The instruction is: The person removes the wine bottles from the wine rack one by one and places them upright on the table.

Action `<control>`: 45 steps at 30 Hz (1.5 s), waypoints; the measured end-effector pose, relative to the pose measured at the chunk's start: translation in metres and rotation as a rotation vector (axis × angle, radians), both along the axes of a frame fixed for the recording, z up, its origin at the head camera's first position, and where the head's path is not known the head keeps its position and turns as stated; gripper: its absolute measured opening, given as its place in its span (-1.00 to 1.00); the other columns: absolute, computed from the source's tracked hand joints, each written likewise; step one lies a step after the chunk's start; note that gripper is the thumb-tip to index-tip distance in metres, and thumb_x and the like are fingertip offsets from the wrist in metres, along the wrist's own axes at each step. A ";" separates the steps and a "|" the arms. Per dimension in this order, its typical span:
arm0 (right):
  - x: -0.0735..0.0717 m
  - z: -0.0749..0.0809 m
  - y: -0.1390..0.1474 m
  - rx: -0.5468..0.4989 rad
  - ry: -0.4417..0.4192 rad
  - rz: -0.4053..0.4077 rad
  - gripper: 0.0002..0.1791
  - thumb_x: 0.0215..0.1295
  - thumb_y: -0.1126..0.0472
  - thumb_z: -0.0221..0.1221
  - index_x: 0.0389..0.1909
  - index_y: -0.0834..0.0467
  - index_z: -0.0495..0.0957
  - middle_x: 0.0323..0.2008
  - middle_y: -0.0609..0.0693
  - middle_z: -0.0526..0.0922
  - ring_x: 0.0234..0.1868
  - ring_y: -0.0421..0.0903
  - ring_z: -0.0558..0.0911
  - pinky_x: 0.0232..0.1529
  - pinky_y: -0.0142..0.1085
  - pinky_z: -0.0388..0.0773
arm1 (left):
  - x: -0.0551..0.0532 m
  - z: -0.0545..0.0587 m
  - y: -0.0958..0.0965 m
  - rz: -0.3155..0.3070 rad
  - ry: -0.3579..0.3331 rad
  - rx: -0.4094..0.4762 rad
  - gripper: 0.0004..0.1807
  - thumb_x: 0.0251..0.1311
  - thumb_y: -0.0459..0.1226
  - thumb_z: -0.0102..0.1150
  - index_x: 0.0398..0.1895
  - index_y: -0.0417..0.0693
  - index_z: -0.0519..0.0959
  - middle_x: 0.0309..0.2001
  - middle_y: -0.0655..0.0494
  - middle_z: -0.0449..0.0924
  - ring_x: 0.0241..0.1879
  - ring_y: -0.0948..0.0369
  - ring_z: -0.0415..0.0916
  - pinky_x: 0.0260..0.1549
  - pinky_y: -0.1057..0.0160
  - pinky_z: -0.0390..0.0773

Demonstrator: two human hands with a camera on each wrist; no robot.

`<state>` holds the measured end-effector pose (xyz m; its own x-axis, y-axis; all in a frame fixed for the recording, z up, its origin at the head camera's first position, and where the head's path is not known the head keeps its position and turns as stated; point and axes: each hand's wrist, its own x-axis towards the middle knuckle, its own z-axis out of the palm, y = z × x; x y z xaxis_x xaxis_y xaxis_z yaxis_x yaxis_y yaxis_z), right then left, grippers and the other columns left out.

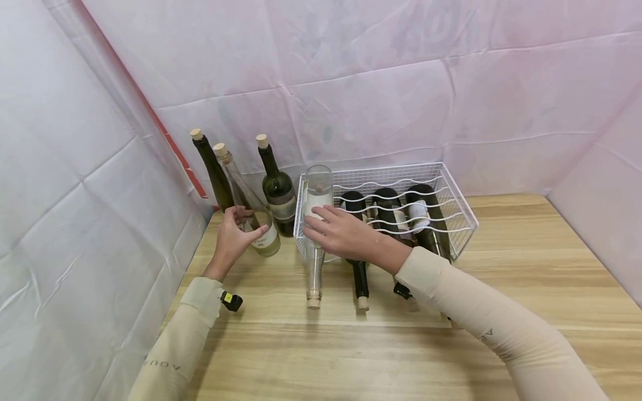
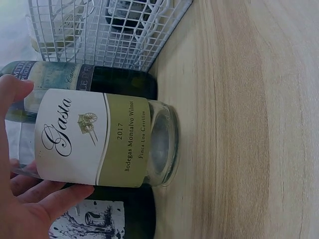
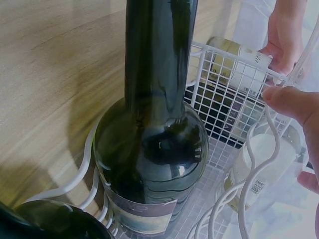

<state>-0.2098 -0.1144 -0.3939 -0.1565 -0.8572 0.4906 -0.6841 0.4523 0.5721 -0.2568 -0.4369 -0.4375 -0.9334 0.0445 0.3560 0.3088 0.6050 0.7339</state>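
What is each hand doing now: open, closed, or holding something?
Left hand: holding the clear standing bottle.
Right hand: open, over the clear lying bottle in the rack.

My left grip (image 2: 22, 211) is holding a clear "Gasta" bottle (image 2: 92, 139); two dark bottles (image 2: 124, 82) are flanking it, wire basket (image 2: 134, 50) beyond.

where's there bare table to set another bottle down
Bare table lies in front of the bottle necks, between the two sleeves, and again between the wire basket and the sheet on the right. Crowded: the back left, where three bottles stand close together by the left hand, and the basket itself, holding four.
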 end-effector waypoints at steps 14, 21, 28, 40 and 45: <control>0.003 0.000 -0.006 0.064 0.026 -0.051 -0.61 0.45 0.37 0.10 0.24 0.15 0.59 0.17 0.08 0.63 0.16 0.13 0.63 0.12 -0.07 0.74 | 0.000 0.002 -0.001 -0.033 -0.084 -0.001 -0.07 0.11 0.03 0.54 0.39 -0.20 0.26 0.28 -0.21 0.58 0.27 -0.16 0.53 0.19 -0.15 0.56; 0.004 -0.002 -0.009 0.057 0.047 -0.063 -0.64 0.45 0.35 0.11 0.20 0.17 0.60 0.11 0.08 0.63 0.14 0.14 0.65 0.09 -0.06 0.75 | 0.002 0.003 -0.002 -0.031 -0.102 -0.043 -0.06 0.14 0.08 0.50 0.43 -0.18 0.26 0.28 -0.23 0.59 0.10 -0.15 0.54 0.01 -0.02 0.54; 0.007 -0.005 -0.012 0.125 0.102 -0.113 -0.70 0.50 0.41 0.02 0.14 0.23 0.57 0.05 0.11 0.62 0.12 0.18 0.65 0.07 0.00 0.74 | 0.007 0.006 -0.001 0.004 -0.095 -0.156 0.03 0.12 0.17 0.48 0.47 -0.23 0.27 0.25 -0.26 0.61 0.00 -0.13 0.62 -0.05 -0.07 0.63; 0.004 -0.002 -0.011 0.148 0.151 -0.081 -0.62 0.55 0.47 -0.18 0.11 0.22 0.57 0.02 0.11 0.64 0.09 0.22 0.68 -0.01 0.03 0.77 | 0.017 0.012 -0.005 0.038 0.018 -0.180 0.11 0.04 0.09 0.57 0.53 -0.26 0.22 0.21 -0.29 0.59 0.02 -0.14 0.65 -0.03 -0.13 0.69; 0.004 -0.001 -0.009 0.153 0.168 -0.079 -0.65 0.55 0.45 -0.15 0.11 0.21 0.56 0.02 0.11 0.65 0.08 0.20 0.67 -0.02 0.02 0.77 | 0.020 0.016 -0.004 0.039 0.082 -0.188 0.07 0.02 0.03 0.60 0.51 -0.23 0.25 0.20 -0.29 0.59 0.06 -0.15 0.63 -0.03 -0.14 0.71</control>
